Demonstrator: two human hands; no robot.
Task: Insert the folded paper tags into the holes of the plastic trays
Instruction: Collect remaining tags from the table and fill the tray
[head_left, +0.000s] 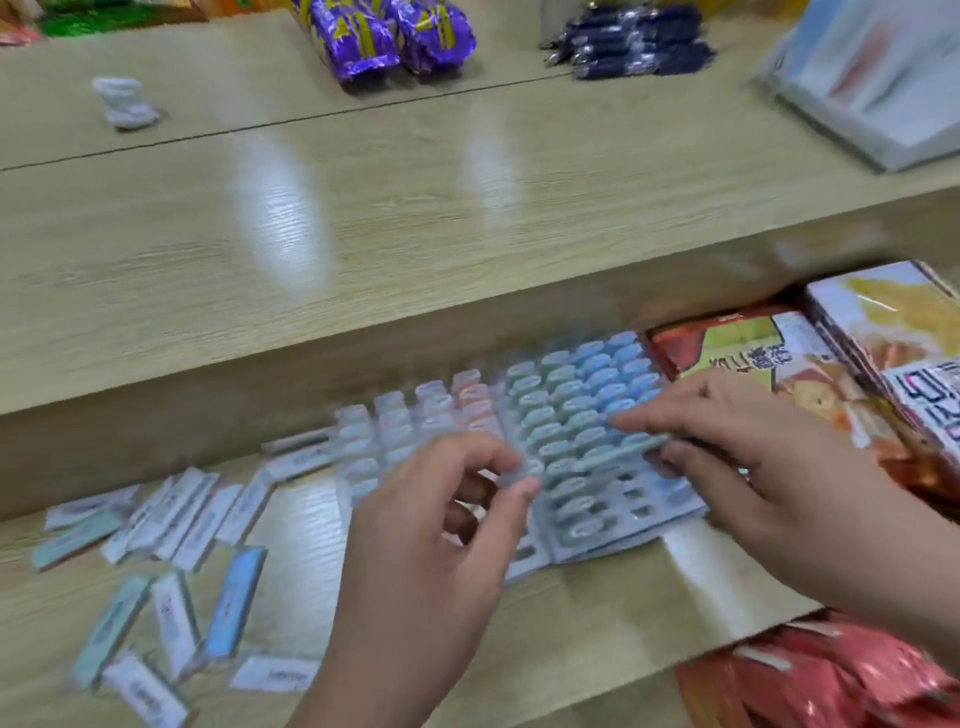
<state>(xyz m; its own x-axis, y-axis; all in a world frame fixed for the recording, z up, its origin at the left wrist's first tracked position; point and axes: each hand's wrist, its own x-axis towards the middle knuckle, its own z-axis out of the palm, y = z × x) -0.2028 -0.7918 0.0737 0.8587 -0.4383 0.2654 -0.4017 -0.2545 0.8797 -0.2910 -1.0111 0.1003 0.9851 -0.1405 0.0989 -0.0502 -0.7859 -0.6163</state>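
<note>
Pale-green folded paper tag, pinched in the fingers of the right hand, hovers over clear plastic trays at lower centre; left hand grips one. Next: find an empty hole.

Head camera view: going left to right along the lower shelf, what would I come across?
First the loose paper tags → left hand → right hand, pinching a tag. The plastic trays and snack boxes overlap the hands, so they're left out.
</note>
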